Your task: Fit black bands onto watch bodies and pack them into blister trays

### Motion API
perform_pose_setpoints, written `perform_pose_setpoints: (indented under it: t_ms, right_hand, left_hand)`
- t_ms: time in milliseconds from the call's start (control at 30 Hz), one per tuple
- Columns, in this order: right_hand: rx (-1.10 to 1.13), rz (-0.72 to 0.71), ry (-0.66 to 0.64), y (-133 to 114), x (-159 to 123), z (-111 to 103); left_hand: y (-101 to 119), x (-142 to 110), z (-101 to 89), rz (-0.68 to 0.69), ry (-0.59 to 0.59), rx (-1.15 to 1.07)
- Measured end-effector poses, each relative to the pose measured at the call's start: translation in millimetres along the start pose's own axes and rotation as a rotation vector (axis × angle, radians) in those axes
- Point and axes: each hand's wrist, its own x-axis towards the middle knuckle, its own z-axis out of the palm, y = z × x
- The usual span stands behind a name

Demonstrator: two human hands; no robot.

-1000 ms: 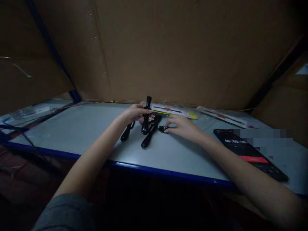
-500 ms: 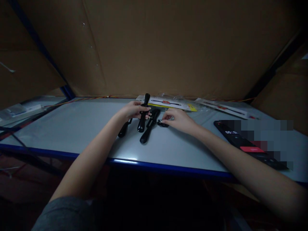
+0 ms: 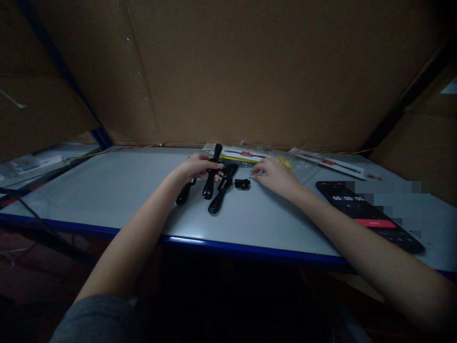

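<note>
My left hand [image 3: 195, 166] is closed round the middle of a black spokeshave [image 3: 208, 188], which is held tilted above the table. A second spokeshave [image 3: 216, 204] lies on the table just right of it. Partly behind my left hand and wrist, another black spokeshave [image 3: 183, 194] rests on the surface. My right hand [image 3: 273, 174] is pinched, thumb against fingertips, above the table; a small pale thing seems to be at the fingertips, too small to name. Below and left of those fingertips, small black metal parts [image 3: 242, 184] lie together on the table.
Packaged spokeshaves in clear plastic [image 3: 246, 153] lie along the back, with another package [image 3: 326, 162] to their right. A phone [image 3: 367, 214] showing a timer lies at the right. A cardboard wall [image 3: 243, 71] closes the back, and a blue edge [image 3: 221, 247] runs along the front.
My right hand has lifted off the small black parts and moved a little right, leaving them on the table. The left hand still holds its spokeshave in nearly the same place.
</note>
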Motion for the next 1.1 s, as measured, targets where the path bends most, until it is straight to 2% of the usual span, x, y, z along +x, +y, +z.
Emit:
perform_pose_setpoints:
  t_ms: [133, 233, 433, 533, 667, 800, 967, 1100]
  right_hand:
    - [0.017, -0.085, 0.003, -8, -4, -3]
    - [0.067, -0.132, -0.08, -16, -6, -4]
    - [0.04, 0.077, -0.256, -23, 1, -4]
    - [0.084, 0.08, -0.382, -20, 4, -12]
    - [0.162, 0.063, -0.485, -16, 2, -21]
    - [0.367, 0.067, -0.611, -13, 0, -18]
    - [0.612, 0.096, -0.58, -14, -2, -14]
    - [0.772, 0.19, -0.495, -19, -3, -19]
  left_hand:
    - [-3, 4, -3.2, -0.007, -0.029, 0.001]
    - [-3, 5, -3.5, -0.015, -0.025, 0.006]
    - [1, 0, 0.6, -0.035, -0.027, 0.023]
    - [1, -1, 1.9, -0.029, -0.041, 0.023]
    - [-1, -1, 1.4, -0.014, -0.059, 0.033]
    - [-4, 1, -0.5, 0.0, -0.092, 0.044]
    - [-3, -2, 2.9, -0.027, -0.132, 0.062]
    - [0, -8, 11.3, -0.053, -0.195, 0.038]
